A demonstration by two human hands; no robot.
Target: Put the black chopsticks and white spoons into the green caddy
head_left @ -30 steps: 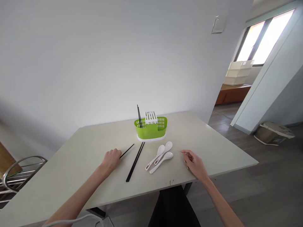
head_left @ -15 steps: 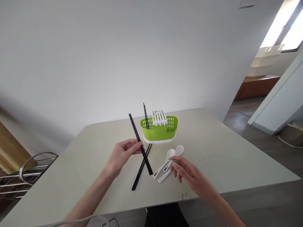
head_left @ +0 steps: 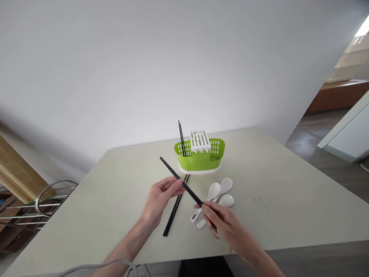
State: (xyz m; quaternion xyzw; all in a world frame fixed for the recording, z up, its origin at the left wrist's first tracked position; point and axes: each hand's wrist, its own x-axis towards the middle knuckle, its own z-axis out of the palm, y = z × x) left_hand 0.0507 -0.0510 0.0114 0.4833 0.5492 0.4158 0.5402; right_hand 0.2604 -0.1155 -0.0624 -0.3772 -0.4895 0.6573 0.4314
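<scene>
My left hand (head_left: 163, 198) pinches a black chopstick (head_left: 179, 181) near its middle and holds it above the table. My right hand (head_left: 221, 221) grips the same chopstick at its lower end. The stick slants up to the left. Two more black chopsticks (head_left: 173, 209) lie on the table under my hands. Three white spoons (head_left: 220, 192) lie to the right of them. Behind stands a green cutlery holder (head_left: 199, 156) with a white insert, and two black chopsticks (head_left: 181, 138) stand upright in its left side.
The pale table (head_left: 273, 200) stands against a white wall. A metal rack (head_left: 37, 207) is at the left, beyond the table edge. A doorway to another room opens at the right. A white cable (head_left: 95, 265) runs by my left arm.
My left hand picked one chopstick up off the table and raised it. My right hand moved in from the right and took its lower end. The view shifted left.
</scene>
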